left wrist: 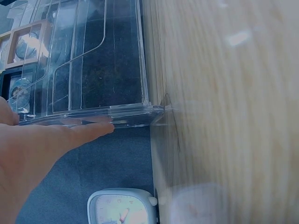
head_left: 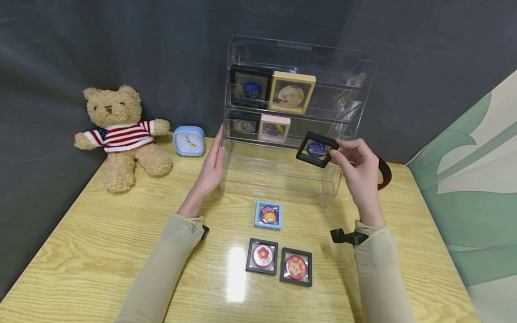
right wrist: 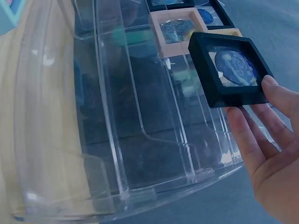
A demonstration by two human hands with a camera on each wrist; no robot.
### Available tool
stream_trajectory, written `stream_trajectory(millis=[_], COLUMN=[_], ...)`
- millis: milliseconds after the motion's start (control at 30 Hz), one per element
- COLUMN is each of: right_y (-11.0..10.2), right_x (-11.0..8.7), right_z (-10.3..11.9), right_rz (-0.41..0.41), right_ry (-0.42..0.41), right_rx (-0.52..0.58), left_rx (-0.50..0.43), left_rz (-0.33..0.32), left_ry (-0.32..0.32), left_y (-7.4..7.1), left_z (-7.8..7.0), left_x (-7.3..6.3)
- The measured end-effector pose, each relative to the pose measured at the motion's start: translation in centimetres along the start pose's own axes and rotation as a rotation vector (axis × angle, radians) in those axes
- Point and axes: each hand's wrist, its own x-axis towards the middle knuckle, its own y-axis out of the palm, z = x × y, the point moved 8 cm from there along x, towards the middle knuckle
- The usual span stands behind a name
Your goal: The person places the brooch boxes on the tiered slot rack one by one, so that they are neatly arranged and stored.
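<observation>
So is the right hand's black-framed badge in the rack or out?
Out: the right hand pinches the black-framed badge, tilted, in front of the clear tiered rack.

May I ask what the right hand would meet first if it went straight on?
Its held black frame would probably touch the clear rack first, near the pink frame; depth is unclear.

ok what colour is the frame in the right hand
The frame in the right hand is black; the right wrist view shows it best.
</observation>
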Motion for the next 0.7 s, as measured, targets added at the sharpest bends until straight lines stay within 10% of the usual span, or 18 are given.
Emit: stream_trajectory(millis=[700], right_y=[1.5], right_x=[3.9], right_z=[1.0], right_rz=[-0.117], right_ry=[-0.085], right_rx=[-0.005], left_rx=[-0.003], left_rz=[-0.007], left_ry=[0.002], left_y=[-0.1], left_z=[0.0], left_x=[0.0])
